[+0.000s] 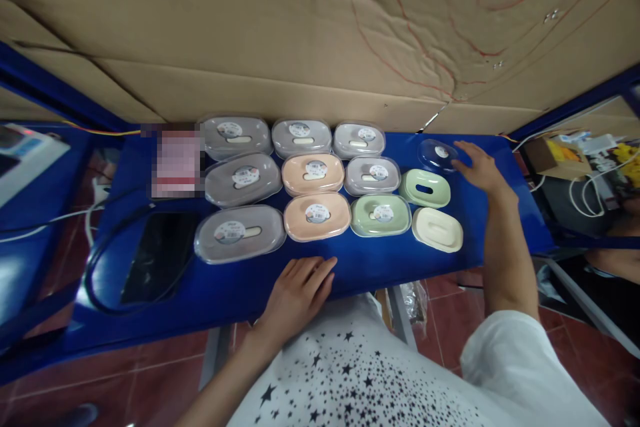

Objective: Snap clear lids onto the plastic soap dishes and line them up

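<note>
My right hand [476, 165] reaches to the far right of the blue table, its fingers apart at the edge of a clear plastic lid [438, 155] with a round label. Whether the fingertips touch the lid I cannot tell. Just in front of it lie a green oval frame with a slot [414, 188] and a cream oval tray [438, 231]. My left hand [303, 285] rests at the table's front edge, fingers stretched out, holding nothing. Nearest to it is a peach lidded soap box [317, 217]; a green lidded soap box [381, 215] sits to that one's right.
Several grey lidded boxes [240, 235] stand in rows with another peach box [313, 175]. On the left are a black phone [159, 257], a dark cable [95, 280] and a blurred pink item [176, 161]. Cardboard [250, 27] walls off the back of the blue table [350, 273].
</note>
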Demonstrator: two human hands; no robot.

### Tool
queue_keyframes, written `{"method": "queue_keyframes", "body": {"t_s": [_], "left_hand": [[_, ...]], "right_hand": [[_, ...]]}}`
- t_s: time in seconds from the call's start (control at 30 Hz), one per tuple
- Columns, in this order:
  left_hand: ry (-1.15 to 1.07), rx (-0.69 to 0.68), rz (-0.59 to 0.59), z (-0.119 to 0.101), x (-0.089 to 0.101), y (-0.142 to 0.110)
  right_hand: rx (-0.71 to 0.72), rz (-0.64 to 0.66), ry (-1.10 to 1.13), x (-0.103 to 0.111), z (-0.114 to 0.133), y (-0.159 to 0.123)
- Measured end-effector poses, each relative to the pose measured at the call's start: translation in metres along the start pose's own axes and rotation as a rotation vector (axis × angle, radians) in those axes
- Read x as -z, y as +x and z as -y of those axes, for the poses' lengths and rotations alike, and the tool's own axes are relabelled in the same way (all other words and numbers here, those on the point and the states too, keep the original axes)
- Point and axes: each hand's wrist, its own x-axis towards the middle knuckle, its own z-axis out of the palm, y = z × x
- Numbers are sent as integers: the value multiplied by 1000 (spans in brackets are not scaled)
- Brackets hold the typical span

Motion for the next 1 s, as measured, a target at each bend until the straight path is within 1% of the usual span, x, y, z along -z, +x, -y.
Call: {"method": "queue_keyframes", "body": {"t_s": [0.03, 0.1, 0.17, 0.23, 0.33, 0.4, 0.47, 0.53, 0.57, 0.67, 0.73, 0.77, 0.8, 0.87, 0.93, 1.0], "left_hand": [[-3, -13, 3, 0, 0, 1], [-7, -28, 8, 1, -2, 2], [-9, -32, 9, 1, -2, 2], [-12, -30, 5, 1, -3, 3], [-24, -39, 19, 2, -3, 5], [-38, -60, 37, 3, -3, 6], [-54, -79, 54, 4, -3, 7], [-70, -83, 65, 4, -4, 7], [-76, -83, 68, 4, -4, 6], [-83, -86, 73, 4, -3, 7], [-86, -108, 99, 2, -3, 8], [-88, -125, 123, 1, -3, 9], [-88, -148, 156, -1, -3, 11], [-84, -202, 238, -4, -4, 14], [-71, -258, 317, -7, -7, 16], [-41, -288, 360, -9, -9, 14]], "right_hand": [[-7, 65, 21, -3, -10, 9], [-31, 176, 71, -10, -22, 18], [-79, 213, 78, -17, -25, 19], [-92, 174, 68, -22, -23, 17], [-36, 88, 75, -22, -18, 8], [-54, 16, 47, -16, -12, -9], [-82, -91, 27, -9, -3, -41], [-64, -191, 55, -5, 11, -87], [-58, -204, 70, -4, 20, -114], [55, -121, 131, -12, 50, -194], [90, -98, 154, -20, 71, -235], [98, -93, 167, -23, 82, -251], [106, -84, 184, -25, 95, -262], [140, -48, 225, -28, 124, -275], [206, 13, 263, -29, 157, -276], [315, 87, 315, -31, 186, -269]]}}
